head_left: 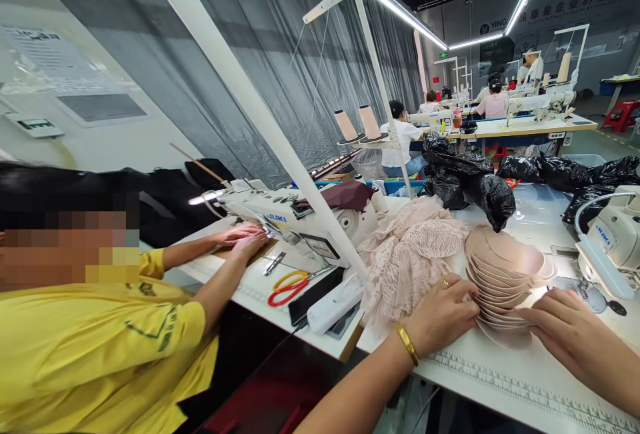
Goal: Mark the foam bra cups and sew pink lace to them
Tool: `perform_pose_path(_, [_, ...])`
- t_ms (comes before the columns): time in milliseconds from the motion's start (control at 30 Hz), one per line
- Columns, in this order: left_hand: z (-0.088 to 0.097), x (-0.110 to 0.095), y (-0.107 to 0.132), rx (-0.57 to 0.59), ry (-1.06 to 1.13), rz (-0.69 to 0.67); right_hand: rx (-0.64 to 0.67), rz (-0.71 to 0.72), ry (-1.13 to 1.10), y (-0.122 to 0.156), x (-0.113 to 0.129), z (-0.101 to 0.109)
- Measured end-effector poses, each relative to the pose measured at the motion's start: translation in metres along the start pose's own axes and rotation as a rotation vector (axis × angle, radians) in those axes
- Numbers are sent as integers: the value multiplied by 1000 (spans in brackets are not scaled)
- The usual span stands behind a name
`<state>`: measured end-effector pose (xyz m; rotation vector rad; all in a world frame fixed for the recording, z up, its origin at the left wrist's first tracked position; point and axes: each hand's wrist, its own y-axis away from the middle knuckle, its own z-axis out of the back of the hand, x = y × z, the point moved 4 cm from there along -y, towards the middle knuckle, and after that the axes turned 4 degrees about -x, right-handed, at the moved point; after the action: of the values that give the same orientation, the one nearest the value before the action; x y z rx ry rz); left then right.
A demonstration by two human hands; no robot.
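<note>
A stack of beige moulded bra cups rests on the white sewing table in front of me, nested one inside another. My left hand, with a ring and a gold bangle, has its fingers curled against the stack's left side. On the opposite side, my right hand pinches the cup edges between thumb and fingers. Parts of the fingertips are hidden by the cups. Beige lace fabric lies heaped just left of the stack, close to my left hand.
A printed ruler strip runs along the front edge. A sewing machine stands at right, with black plastic bags behind the cups. At left, a person in yellow works at another machine, beside scissors.
</note>
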<state>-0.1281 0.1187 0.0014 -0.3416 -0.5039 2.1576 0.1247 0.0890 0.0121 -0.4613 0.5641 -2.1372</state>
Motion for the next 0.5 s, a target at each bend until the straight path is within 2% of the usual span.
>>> perform_pose_path(100, [1,0,0,-19,0,-22,5,-37,4,2,-1,2])
perform_pose_path(233, [10,15,-7,-36,36,75,-80,-34,130,-5,-4,7])
perform_pose_path(367, [14,34,-21,56,58,86,-56,2,133,-15,-11,3])
perform_pose_path(500, [11,41,-36,128,54,25,9,-66,34,-18,-19,-6])
